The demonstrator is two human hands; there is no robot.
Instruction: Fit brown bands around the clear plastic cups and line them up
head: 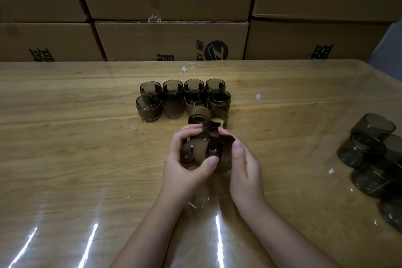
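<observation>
My left hand (pixel 187 159) grips a clear cup (pixel 210 151) lying on its side just above the table, thumb under it and fingers curled over the top. My right hand (pixel 243 163) pinches a brown band (pixel 226 143) at the cup's right end. Several banded cups (pixel 185 99) stand in two rows farther back on the table. Loose brown bands (pixel 212 118) lie between those rows and my hands. A heap of bare clear cups (pixel 374 159) lies at the right edge.
The wooden table (pixel 76 137) has a glossy clear cover with bright reflections near the front. Stacked cardboard boxes (pixel 171 39) form a wall behind the table. Bits of torn film (pixel 186 69) lie near the back edge.
</observation>
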